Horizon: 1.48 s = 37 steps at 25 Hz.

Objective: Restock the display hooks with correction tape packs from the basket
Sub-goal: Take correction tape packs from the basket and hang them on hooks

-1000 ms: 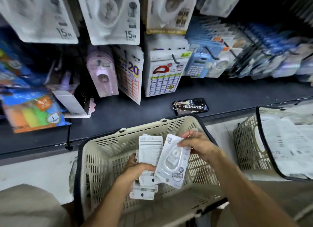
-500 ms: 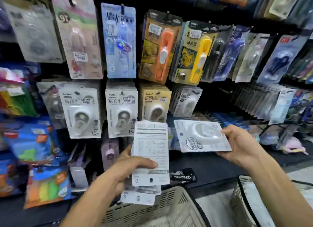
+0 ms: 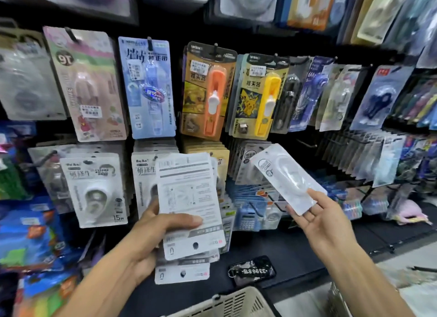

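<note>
Much of the wall display is blurred: the print on the hanging cards cannot be read with confidence, and the packs along the top edge are cut off by the frame. Only the rim of the basket (image 3: 236,302) is seen at the bottom edge, its contents hidden from view. A second basket (image 3: 340,302) is clipped at the lower right.

A stack of correction tape packs (image 3: 189,198) is gripped by the left hand (image 3: 151,231), the thumb laid across the printed back of the front card and the fingers hidden behind the stack. The cards are white, fanned downward, with their backs turned to the camera and hang holes visible near their lower ends; how many are held cannot be told.

A single correction tape pack (image 3: 283,177) is pinched at its lower corner by the right hand (image 3: 324,222), thumb on top and fingers beneath. It is a white card with a clear blister, held tilted, its upper end pointing up and left toward the hooked row of similar white packs (image 3: 248,160) just behind it.

On the dark shelf (image 3: 295,253) below the hooks, a phone with a key tag (image 3: 253,270) is seen lying flat, between the two forearms.
</note>
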{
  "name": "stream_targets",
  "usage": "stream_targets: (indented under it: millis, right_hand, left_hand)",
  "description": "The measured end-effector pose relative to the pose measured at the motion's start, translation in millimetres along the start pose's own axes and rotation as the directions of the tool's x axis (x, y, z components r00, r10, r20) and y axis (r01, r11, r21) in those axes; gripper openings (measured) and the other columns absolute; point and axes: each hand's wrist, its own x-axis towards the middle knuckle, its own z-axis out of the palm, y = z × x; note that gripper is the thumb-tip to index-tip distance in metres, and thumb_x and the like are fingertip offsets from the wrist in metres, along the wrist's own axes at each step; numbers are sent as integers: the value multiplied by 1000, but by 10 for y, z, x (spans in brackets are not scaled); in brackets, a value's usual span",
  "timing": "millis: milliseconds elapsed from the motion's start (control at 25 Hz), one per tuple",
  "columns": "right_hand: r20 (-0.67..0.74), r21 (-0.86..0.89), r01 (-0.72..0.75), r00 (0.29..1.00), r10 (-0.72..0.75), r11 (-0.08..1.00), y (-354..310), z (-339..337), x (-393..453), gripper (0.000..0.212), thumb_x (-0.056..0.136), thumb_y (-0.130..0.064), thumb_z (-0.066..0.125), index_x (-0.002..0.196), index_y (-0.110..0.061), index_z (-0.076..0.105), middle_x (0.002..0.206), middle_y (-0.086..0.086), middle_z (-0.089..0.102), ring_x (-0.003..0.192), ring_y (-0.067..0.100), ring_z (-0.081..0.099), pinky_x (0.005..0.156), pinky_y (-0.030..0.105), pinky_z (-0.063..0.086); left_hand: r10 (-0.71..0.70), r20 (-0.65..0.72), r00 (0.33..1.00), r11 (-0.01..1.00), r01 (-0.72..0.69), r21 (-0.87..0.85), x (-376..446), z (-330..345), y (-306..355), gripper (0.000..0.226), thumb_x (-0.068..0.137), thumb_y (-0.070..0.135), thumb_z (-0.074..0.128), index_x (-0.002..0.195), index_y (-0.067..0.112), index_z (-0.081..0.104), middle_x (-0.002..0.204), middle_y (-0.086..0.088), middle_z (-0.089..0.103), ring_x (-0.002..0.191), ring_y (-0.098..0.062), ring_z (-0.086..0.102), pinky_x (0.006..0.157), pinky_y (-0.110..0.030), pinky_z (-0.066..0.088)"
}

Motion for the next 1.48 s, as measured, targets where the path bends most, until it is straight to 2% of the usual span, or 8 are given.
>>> stream_targets:
  millis: [320, 520, 640, 720, 800, 1080, 1280, 1480]
  right_hand:
    - [-77, 97, 62, 996, -54, 993, 100, 154, -71, 18, 97, -12, 64, 114, -6, 62, 101, 14, 78, 89, 26, 77, 61, 34, 63]
    - [-250, -329, -189, 962, 107, 925, 194, 170, 45, 37, 88, -38, 76, 86, -6, 58, 69, 7, 56, 53, 19, 56, 43, 28, 51]
    - [96, -635, 168, 986, -139, 754, 248, 237, -90, 44, 86, -53, 71, 75, -14, 54, 65, 4, 53, 54, 16, 47, 45, 30, 42]
    - [489, -564, 342, 872, -30, 752, 324, 426, -332, 36, 80, -57, 76, 88, -23, 66, 84, -4, 73, 63, 10, 64, 49, 22, 49]
    - [579, -499, 327, 815, 28, 803, 390, 587, -467, 34, 80, -40, 82, 106, -22, 67, 96, -2, 78, 79, 13, 75, 58, 20, 56]
    - [494, -643, 366, 870, -1, 672, 430, 583, -561, 18, 86, -31, 78, 99, -31, 64, 90, -3, 78, 83, 14, 75, 70, 37, 60]
    - [386, -329, 39, 918, 97, 943, 438, 634, -520, 13, 96, -16, 66, 108, -12, 70, 101, 4, 79, 92, 24, 76, 69, 35, 63]
    - [325, -192, -27, 942, 90, 981, 386, 557, -491, 20, 99, -22, 60, 117, -15, 68, 102, 8, 79, 80, 24, 77, 56, 35, 60]
  left_hand:
    - [17, 49, 999, 1000, -17, -6, -16, 191, -5, 83, 43, -8, 93, 118, 18, 70, 106, -13, 80, 94, -35, 78, 73, -52, 65]
    - [6, 58, 998, 1000, -5, -24, -40, 227, -62, 81, 46, -1, 86, 124, 12, 67, 106, -14, 80, 91, -35, 78, 62, -41, 65]
    - [-22, 94, 995, 998, 17, 52, -48, 254, -78, 89, 46, -9, 92, 126, 14, 63, 105, -13, 80, 90, -34, 79, 62, -40, 65]
    - [-56, 119, 991, 993, 43, 108, -54, 309, -107, 83, 52, -10, 90, 125, 17, 62, 103, -11, 81, 89, -31, 79, 64, -39, 64]
    - [-106, 137, 985, 987, 87, 139, -44, 369, -142, 73, 59, -8, 86, 124, 15, 65, 102, -11, 81, 88, -30, 80, 63, -37, 64]
    - [-166, 98, 981, 981, 154, 116, -51, 369, -214, 68, 60, 1, 84, 126, 9, 67, 106, -18, 79, 93, -37, 78, 74, -45, 65]
    - [-180, 163, 970, 983, 183, -3, -65, 377, -175, 45, 61, 10, 92, 104, 8, 81, 108, -21, 78, 89, -34, 79, 68, -42, 65]
    - [-108, 129, 986, 992, 116, -54, -70, 350, -152, 56, 65, 8, 87, 119, 9, 71, 111, -21, 77, 95, -37, 77, 73, -48, 65]
